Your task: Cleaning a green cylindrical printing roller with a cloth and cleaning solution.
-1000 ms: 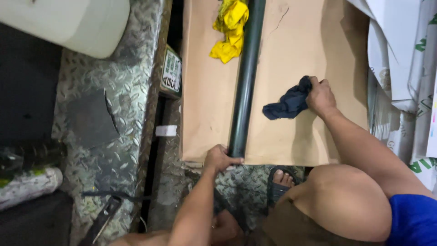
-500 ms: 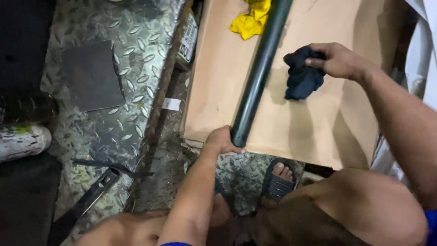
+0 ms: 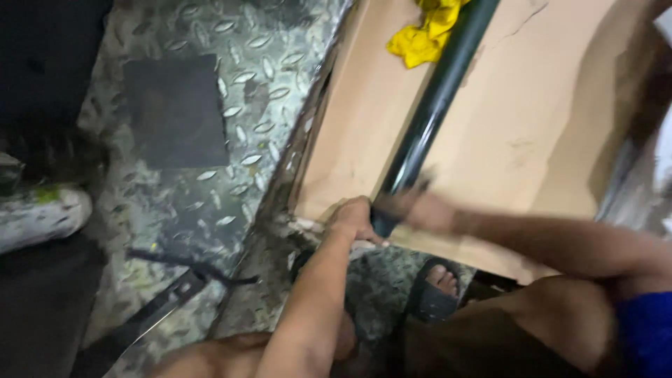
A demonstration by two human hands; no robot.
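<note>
1. My right hand has come back from the far cloth to the near end of the dark pipe; it's blurred, so I cannot tell its fingers' state.
2. My left hand stays closed on that end.
3. The pipe lies on cardboard, a yellow rag beside it.

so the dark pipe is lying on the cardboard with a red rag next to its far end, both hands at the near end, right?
Not red: the head view shows a yellow rag beside the dark pipe on the cardboard. Left hand and right hand are at its near end.
</note>
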